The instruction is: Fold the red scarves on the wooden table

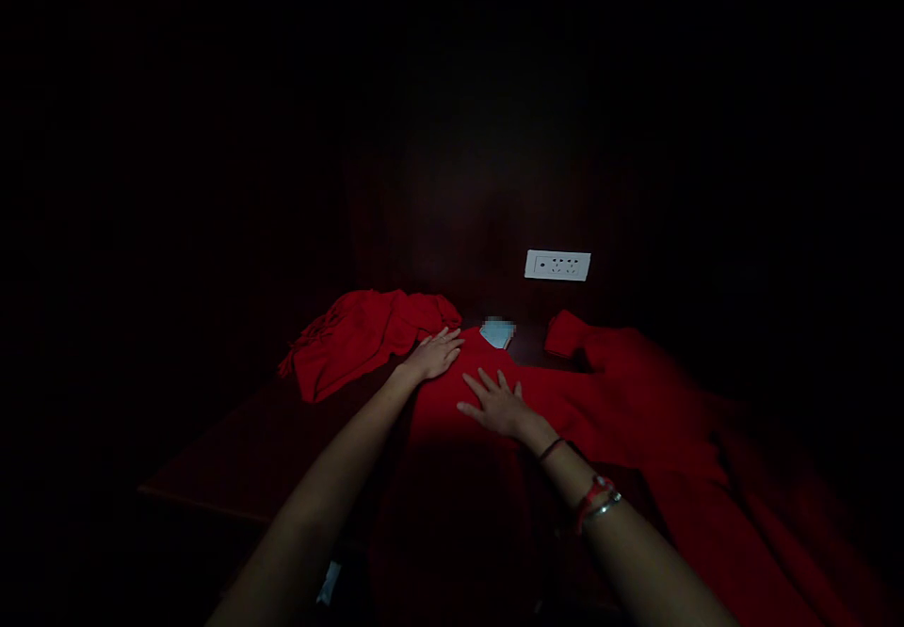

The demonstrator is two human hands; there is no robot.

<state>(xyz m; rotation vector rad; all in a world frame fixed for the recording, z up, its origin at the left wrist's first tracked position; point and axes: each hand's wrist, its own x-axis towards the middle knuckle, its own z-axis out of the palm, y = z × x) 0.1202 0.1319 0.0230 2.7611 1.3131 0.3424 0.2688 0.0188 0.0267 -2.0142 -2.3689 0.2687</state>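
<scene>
A red cloth (pixel 452 410) lies spread over the dark table and hangs down over its near edge. My left hand (pixel 436 356) rests flat on the upper left part of this cloth, fingers stretched out. Nearer to me and to the right, my right hand (pixel 496 405) lies on the same cloth, its fingers spread apart. Neither hand grips anything. Left of my left hand is a bunched red fringed scarf (pixel 363 330). More red fabric (pixel 636 373) stretches away to the right; whether it joins the middle cloth I cannot tell.
A small pale blue object (pixel 497 333), partly blurred, lies behind the cloth. On the dark wall at the back is a white socket panel (pixel 557 265). The table's left corner (pixel 145 489) shows faintly. Below the table edge is a small pale item (pixel 329 582). Most surroundings are too dark to make out.
</scene>
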